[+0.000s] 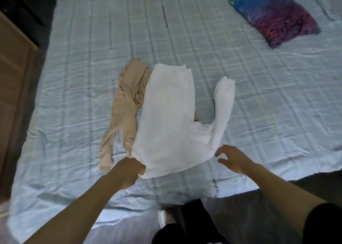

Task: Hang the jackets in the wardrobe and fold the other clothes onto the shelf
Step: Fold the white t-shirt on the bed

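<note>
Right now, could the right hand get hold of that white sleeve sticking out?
Probably yes: the right hand hovers open beside the white top, and nothing lies between it and the sleeve.

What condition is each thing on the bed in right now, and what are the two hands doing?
white top: half folded, one sleeve out.
beige garment: crumpled, partly under the white top.
pillow: lying flat, far corner.
left hand: gripping the top's near edge.
right hand: fingers loosely curled, holding nothing.

Bare forearms, black short sleeve [322, 223], dark trousers [188, 225], white shoe [162, 218]
</note>
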The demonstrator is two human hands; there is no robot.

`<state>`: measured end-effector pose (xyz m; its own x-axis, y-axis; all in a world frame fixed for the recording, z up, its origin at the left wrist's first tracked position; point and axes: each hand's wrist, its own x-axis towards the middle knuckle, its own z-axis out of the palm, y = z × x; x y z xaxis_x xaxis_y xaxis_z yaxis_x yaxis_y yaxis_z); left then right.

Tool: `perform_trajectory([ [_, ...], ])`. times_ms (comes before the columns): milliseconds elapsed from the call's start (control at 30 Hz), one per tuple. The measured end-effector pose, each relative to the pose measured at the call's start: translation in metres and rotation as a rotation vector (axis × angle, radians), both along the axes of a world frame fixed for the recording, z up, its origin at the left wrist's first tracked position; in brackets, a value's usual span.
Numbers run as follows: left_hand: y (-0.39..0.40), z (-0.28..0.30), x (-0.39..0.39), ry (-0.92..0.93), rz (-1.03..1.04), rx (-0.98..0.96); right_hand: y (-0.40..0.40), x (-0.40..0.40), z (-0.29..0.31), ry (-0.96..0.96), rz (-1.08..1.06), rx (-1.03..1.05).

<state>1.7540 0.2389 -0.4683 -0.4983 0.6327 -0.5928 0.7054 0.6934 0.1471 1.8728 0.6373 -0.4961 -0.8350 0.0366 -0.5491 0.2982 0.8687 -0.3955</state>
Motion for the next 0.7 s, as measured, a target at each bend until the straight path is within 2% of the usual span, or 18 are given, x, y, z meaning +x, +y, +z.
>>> perform_trajectory([
  [167, 0.012, 0.019, -0.008, 0.075, -0.020, 0.154, 0.002, 0.012, 0.027, 0.134, -0.190, 0.020],
  [433, 0.074, 0.043, -0.026, 0.074, 0.081, 0.331, 0.035, 0.015, 0.061, 0.222, -0.397, 0.042],
  [567, 0.114, 0.041, -0.038, 0.031, 0.151, 0.448, 0.056, -0.004, 0.055, 0.219, -0.542, -0.011],
  [700, 0.161, 0.027, -0.061, -0.010, 0.186, 0.486, 0.083, -0.034, 0.024, 0.173, -0.688, -0.097],
])
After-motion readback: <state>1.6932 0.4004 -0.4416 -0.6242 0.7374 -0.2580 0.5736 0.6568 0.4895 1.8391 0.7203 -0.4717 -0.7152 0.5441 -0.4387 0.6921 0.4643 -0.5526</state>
